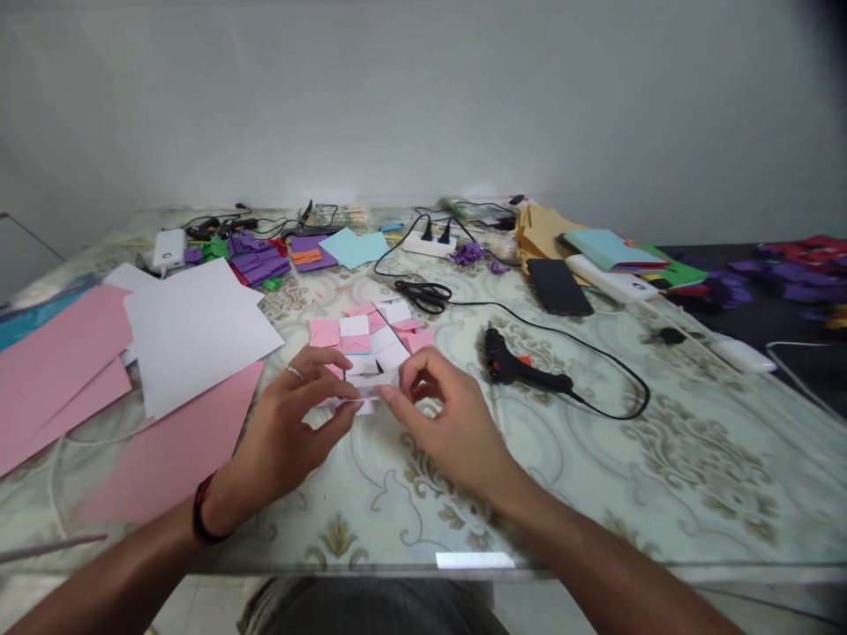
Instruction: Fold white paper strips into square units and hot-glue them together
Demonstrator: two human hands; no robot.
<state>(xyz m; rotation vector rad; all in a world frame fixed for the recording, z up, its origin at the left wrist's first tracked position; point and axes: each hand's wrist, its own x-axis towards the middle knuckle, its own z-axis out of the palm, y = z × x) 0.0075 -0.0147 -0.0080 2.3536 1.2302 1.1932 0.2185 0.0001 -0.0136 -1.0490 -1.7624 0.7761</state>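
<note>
Between both hands is a small white paper piece (pixel 371 381), held just above the table. My left hand (pixel 297 414), with a ring and a dark wristband, pinches its left end between thumb and fingers. At the right end, my right hand (pixel 440 406) grips it with curled fingers and thumb. Just beyond the fingers lie small pink and white paper pieces (pixel 356 333), some overlapping. Black-handled scissors (pixel 427 295) rest behind them, their blades pointing toward the pile and partly hidden.
A black glue gun (pixel 526 363) lies on the right, its cord looping behind. White sheets (pixel 198 335) and pink sheets (pixel 59 370) cover the left side. Farther back are purple paper strips (pixel 261 263), a power strip (pixel 429 242), a black phone (pixel 559 287) and a white power bank (pixel 612 278).
</note>
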